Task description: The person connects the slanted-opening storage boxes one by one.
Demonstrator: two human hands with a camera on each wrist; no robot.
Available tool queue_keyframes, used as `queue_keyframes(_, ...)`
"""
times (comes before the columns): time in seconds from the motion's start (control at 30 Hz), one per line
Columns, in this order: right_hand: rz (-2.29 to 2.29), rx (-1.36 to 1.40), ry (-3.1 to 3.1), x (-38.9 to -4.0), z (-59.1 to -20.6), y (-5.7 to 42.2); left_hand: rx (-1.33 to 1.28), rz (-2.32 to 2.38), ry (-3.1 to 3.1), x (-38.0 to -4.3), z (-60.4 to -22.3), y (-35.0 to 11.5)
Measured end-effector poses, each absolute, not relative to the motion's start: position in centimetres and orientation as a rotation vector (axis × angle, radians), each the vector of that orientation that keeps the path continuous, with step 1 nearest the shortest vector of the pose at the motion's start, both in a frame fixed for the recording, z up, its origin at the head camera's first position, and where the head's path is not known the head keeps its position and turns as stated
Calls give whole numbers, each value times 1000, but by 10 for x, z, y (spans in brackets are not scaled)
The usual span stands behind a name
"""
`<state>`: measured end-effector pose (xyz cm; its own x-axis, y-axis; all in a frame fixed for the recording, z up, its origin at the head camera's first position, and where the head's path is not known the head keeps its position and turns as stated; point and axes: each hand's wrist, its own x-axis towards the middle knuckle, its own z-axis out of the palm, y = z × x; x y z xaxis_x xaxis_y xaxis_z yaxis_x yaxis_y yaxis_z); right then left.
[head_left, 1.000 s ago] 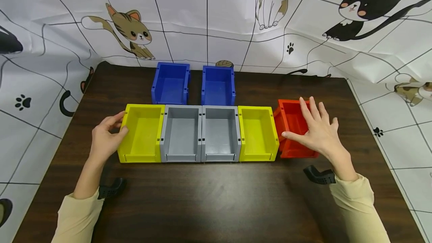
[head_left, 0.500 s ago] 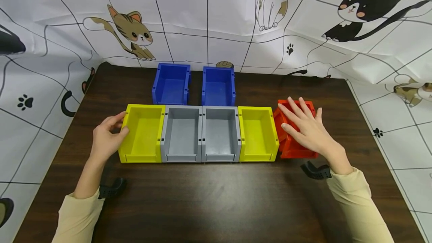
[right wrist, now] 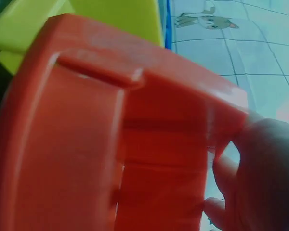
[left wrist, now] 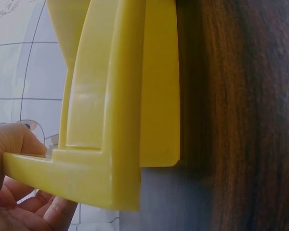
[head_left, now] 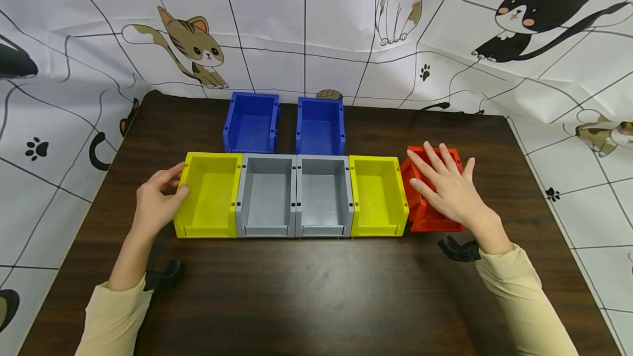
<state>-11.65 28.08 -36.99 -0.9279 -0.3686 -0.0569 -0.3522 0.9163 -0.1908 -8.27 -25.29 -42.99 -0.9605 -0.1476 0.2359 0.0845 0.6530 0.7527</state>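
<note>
Dark table: blue bins behind bin row.

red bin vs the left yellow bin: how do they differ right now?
The red bin sits skewed, turned out of line at the right end of the row; the left yellow bin sits square, flush against the grey bin. The right hand lies flat over the red bin's top with fingers spread; the left hand touches the yellow bin's outer side. Both are open-topped, empty, the same shape.
</note>
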Motion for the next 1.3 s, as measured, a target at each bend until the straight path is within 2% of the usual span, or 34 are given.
queue_keyframes(1.3, -143, -536, 3014, -118, -397, 279, 33, -1218, -2576, -83, -431, -254)
